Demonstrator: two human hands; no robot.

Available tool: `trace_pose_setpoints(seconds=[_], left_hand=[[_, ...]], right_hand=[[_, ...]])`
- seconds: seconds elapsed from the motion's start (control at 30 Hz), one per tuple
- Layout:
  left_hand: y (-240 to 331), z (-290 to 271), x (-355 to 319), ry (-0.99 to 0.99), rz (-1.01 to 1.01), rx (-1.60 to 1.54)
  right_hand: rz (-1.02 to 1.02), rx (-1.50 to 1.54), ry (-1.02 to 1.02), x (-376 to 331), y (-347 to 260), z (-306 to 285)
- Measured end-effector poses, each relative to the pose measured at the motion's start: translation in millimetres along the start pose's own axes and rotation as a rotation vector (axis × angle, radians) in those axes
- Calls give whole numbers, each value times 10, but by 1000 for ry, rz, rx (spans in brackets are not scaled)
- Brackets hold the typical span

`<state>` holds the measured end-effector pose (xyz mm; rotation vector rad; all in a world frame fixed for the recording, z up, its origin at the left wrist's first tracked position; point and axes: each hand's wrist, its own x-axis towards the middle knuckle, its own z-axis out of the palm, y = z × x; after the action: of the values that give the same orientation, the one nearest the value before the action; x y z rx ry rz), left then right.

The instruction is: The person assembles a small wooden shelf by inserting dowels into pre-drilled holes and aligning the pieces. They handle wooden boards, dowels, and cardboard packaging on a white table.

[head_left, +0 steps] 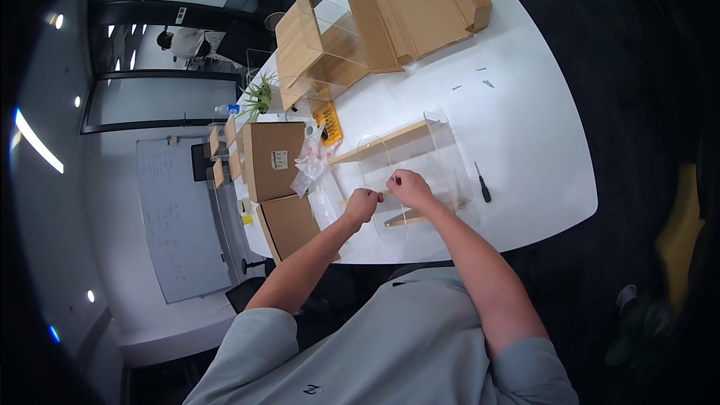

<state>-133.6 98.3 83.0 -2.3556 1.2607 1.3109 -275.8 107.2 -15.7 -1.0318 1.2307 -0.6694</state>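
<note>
Bench (525,150): white, rounded, and crowded along its far and left parts; the work sits close to the near edge, so anything nudged toward the person could drop off.
Open cardboard box (420,7): far end, flaps spread, well apart from the hands; no likely trouble.
Finished clear rack (319,45): clear panels with wooden shelves, standing beside the open box, out of reach of an elbow.
Closed cartons (274,157): stacked at the left, near the left forearm; a sideways sweep of that arm could push them.
Clear rack in hand (409,172): see-through curved panels joined by pale wooden slats, lying on the bench just before the person. The panels look slick and springy; I judge that uneven pressure could pop a slat out of line or scratch the plastic.
Plastic bags (311,169): loose, just left of the rack; small parts could get lost under them.
Right hand (409,186): fingers pressed together, pinching something small at the rack's near slat; what it is I cannot tell. It might slip and roll away.
Left hand (363,204): curled shut beside the right, steadying the same spot.
Screwdriver (481,184): dark, right of the rack, near the edge; it could roll.
Loose screws (484,82): scattered far right, easy to brush off.
</note>
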Motion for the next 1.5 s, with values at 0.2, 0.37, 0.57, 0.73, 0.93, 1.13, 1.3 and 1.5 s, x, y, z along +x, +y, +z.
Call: trace_pose_setpoints(seconds=[0.2, 0.37, 0.57, 0.73, 0.93, 1.13, 1.3, 1.5], left_hand=[[-66, 8, 26, 52, 72, 177], [-182, 11, 119, 72, 107, 243], [-29, 53, 48, 37, 7, 150], [-27, -25, 152, -134, -299, -448], [-112, 14, 276, -15, -120, -35], [-341, 107, 200, 208, 548, 832], [-196, -219, 40, 106, 935, 1255], [-75, -472, 198, -3, 1286, 1460]], right_hand=[[7, -24, -8, 15, -6, -28], [-5, -22, -2, 9, 19, 2], [5, -10, -19, 20, 27, -6], [14, -18, -17, -3, -13, -6], [14, -9, -7, 21, 13, 40], [16, 5, -7, 65, 108, 72], [3, 9, 22, 64, 136, 90], [-5, 8, 28, 90, 163, 130]])
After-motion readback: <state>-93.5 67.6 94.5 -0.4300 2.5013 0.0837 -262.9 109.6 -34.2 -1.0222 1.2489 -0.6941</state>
